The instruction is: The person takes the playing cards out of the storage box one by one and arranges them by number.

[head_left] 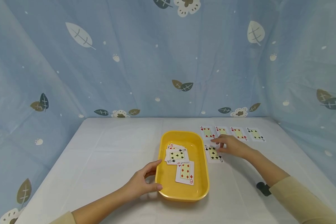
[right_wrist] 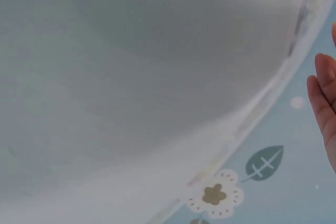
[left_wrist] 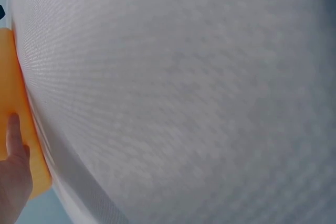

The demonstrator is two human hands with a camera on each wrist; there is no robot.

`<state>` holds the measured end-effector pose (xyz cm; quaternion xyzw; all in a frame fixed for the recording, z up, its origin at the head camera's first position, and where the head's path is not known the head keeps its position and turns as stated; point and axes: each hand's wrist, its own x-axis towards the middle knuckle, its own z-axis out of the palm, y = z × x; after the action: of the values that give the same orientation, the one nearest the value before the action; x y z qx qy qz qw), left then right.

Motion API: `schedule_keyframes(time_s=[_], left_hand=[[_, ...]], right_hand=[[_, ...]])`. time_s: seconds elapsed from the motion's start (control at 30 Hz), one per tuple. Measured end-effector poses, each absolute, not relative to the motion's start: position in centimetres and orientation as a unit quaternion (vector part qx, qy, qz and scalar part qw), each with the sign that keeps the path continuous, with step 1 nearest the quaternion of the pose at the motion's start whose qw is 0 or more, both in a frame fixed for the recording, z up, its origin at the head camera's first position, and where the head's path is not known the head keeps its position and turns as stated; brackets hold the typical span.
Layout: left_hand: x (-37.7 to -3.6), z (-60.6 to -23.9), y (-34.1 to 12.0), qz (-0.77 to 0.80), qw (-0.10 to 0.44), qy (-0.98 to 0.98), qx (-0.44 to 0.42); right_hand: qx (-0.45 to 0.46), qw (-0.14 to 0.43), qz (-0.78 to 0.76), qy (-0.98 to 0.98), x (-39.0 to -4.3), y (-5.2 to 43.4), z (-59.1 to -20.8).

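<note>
My left hand (head_left: pixel 144 179) holds the left side of a yellow tray (head_left: pixel 205 186), thumb and index fingertips at its rim. A straight finger lies along the tray's outer wall (left_wrist: pixel 6 77) in the left wrist view. Inside are overlapping playing cards: a five of spades (head_left: pixel 177 155) on top of others, and a red diamond card (head_left: pixel 185 174) partly under them. Just right of the tray, a five of clubs (head_left: pixel 212 154) lies face up on the table. My right hand (head_left: pixel 232 145) is over that card's right edge, fingers loosely extended and pointing left, thumb near the card.
Behind the five of clubs runs a row of face-up fours: a red one (head_left: pixel 207 133), two more red ones partly behind my right hand, and a black one (head_left: pixel 256 135) at the right end. A small dark object (head_left: pixel 264 189) lies by my right sleeve. A patterned blue curtain (head_left: pixel 156 62) surrounds the white table.
</note>
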<state>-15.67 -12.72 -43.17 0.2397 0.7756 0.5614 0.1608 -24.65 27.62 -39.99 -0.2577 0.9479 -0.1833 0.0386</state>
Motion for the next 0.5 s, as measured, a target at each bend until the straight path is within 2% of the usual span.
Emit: schedule_keyframes(time_s=[0.13, 0.5], left_hand=[[-15.7, -43.2, -12.7, 0.562, 0.164, 0.775, 0.237], [-15.8, -43.2, -12.7, 0.563, 0.169, 0.776, 0.23]], right_hand=[[-0.27, 0.009, -0.209, 0.94, -24.5, 27.5, -39.3], [-0.294, -0.022, -0.228, 0.928, -24.1, 26.9, -37.6]])
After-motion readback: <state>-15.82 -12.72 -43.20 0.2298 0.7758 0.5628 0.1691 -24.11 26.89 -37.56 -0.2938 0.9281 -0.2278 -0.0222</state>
